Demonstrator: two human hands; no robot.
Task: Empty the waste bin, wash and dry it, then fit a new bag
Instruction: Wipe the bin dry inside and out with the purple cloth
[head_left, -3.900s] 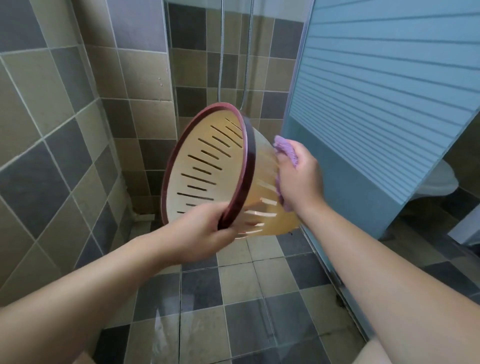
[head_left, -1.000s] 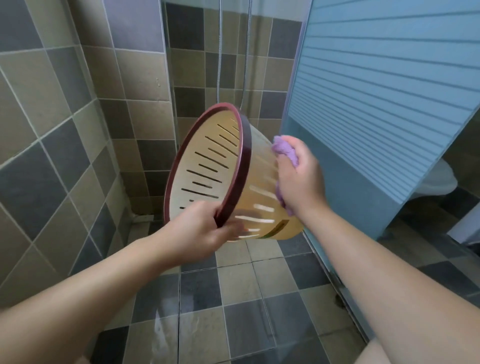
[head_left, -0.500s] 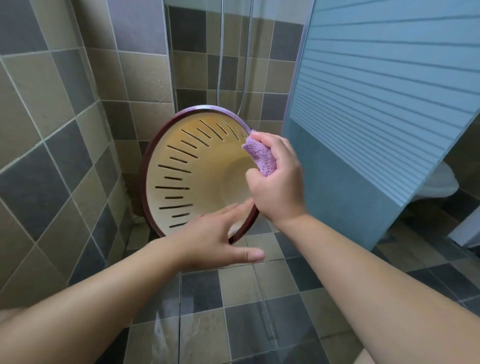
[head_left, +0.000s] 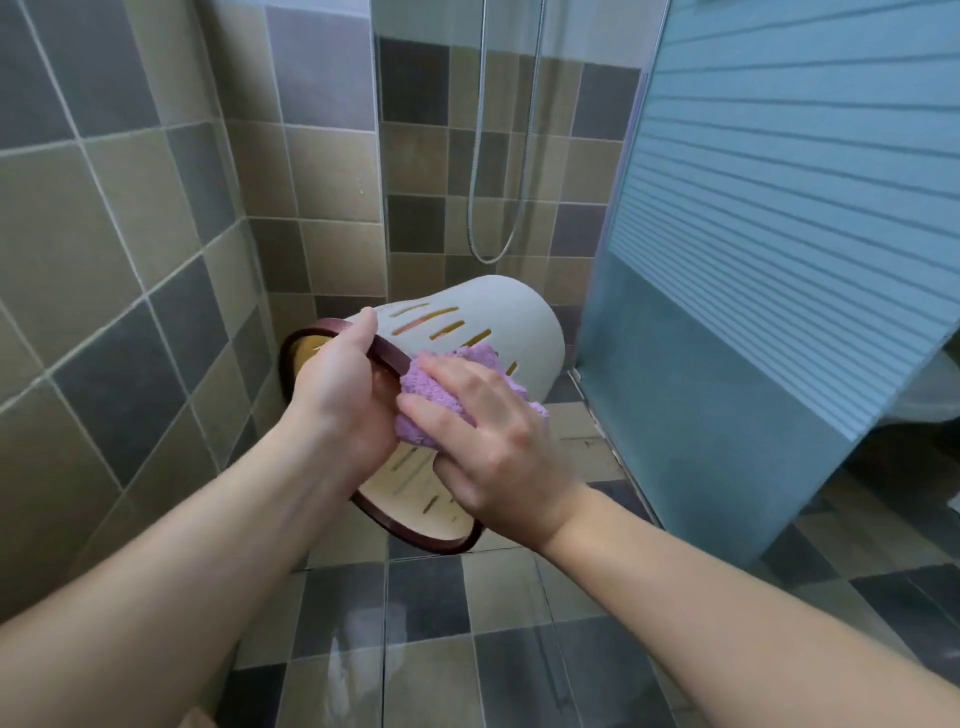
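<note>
The waste bin (head_left: 498, 312) is cream plastic with slotted walls and a dark red rim. It hangs in the air, tipped so its base points away from me and its mouth faces down toward me. My left hand (head_left: 337, 384) grips the rim at the bin's upper left. My right hand (head_left: 493, 436) presses a purple cloth (head_left: 431, 389) flat against the bin's outer wall, with the fingers spread over the cloth. No bag is in the bin.
Tiled walls close in on the left and behind. A shower hose (head_left: 488, 244) hangs on the back wall. A blue striped glass partition (head_left: 753, 291) stands to the right, with a toilet (head_left: 930, 395) behind it. The tiled floor (head_left: 467, 649) looks wet.
The bin has been turned over, so its mouth now faces down toward me and its base away. My right hand moved the cloth from the rim onto the outer wall. My left hand shifted along the rim.
</note>
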